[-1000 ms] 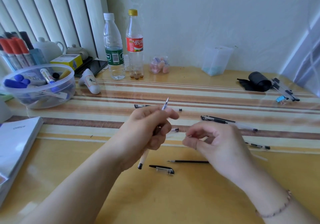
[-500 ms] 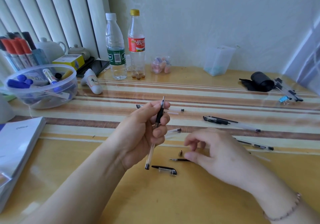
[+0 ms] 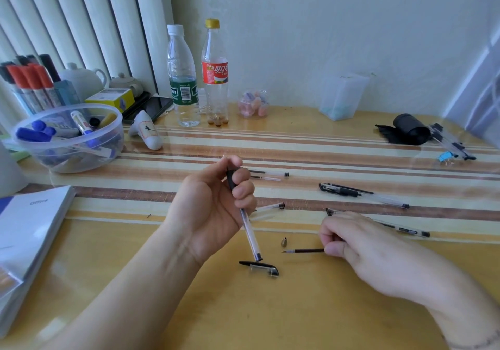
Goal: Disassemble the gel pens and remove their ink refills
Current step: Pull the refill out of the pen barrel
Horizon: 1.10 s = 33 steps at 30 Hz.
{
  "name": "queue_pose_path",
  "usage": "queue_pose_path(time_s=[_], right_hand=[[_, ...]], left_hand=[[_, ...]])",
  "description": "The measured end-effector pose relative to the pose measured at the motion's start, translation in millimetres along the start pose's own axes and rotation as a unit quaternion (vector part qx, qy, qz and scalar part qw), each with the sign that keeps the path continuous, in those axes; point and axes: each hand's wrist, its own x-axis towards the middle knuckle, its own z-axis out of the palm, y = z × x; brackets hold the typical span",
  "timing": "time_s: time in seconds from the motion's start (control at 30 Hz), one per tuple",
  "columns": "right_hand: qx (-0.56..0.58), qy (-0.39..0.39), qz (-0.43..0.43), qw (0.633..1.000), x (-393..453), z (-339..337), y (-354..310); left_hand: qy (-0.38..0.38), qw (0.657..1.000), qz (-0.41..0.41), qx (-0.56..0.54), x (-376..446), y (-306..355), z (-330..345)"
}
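My left hand (image 3: 213, 200) grips a gel pen (image 3: 250, 233) by its black rubber grip. The clear barrel slants down to the right, and the refill's fine point just shows above my thumb. My right hand (image 3: 359, 244) rests low on the table, its thumb and curled fingers pinching the back end of a loose black ink refill (image 3: 303, 251) that lies flat. A small metal tip cone (image 3: 283, 242) stands just left of that refill. A black-clipped pen cap (image 3: 259, 267) lies below the barrel's end.
More gel pens and parts lie on the striped cloth (image 3: 362, 194) (image 3: 400, 227) (image 3: 270, 173) (image 3: 267, 207). A clear bowl of markers (image 3: 67, 138) and a stack of paper (image 3: 29, 230) sit at the left. Two bottles (image 3: 184, 79) stand at the back.
My right hand set the metal tip cone on the table, then moved right and drew the loose refill slightly right. My left hand turned the pen more upright and lower.
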Motion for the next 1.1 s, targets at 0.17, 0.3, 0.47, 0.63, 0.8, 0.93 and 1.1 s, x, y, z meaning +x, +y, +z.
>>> queue_pose_path(time_s=[0.17,0.3,0.47,0.63,0.8,0.93,1.1], right_hand=[[0.284,0.019,0.017,0.959,-2.6,-17.1,-2.7],[0.393,0.112,-0.065,0.910,5.9,-5.5,-37.1],[0.193,0.148,-0.111,0.964,4.1,8.1,-47.9],[0.184,0.081,-0.082,0.976,-0.4,-2.7,-29.6],[0.301,0.147,-0.013,0.942,1.9,-15.0,-12.3],[0.355,0.271,-0.034,0.894,7.5,-6.2,-16.4],[0.268,0.268,-0.058,0.924,6.4,-4.1,-22.7]], left_hand=[[-0.008,0.996,0.022,-0.087,-2.0,-7.3,6.3],[-0.062,0.993,0.032,-0.099,-8.3,-27.1,17.0],[-0.048,0.995,0.040,-0.083,-9.8,-27.5,18.0],[0.038,0.982,0.156,-0.103,-5.1,17.5,5.0],[0.098,0.971,0.217,-0.032,-1.0,21.6,0.7],[-0.017,0.978,0.125,0.167,-7.4,-13.8,10.6],[-0.079,0.872,0.066,0.479,-14.8,-43.7,10.3]])
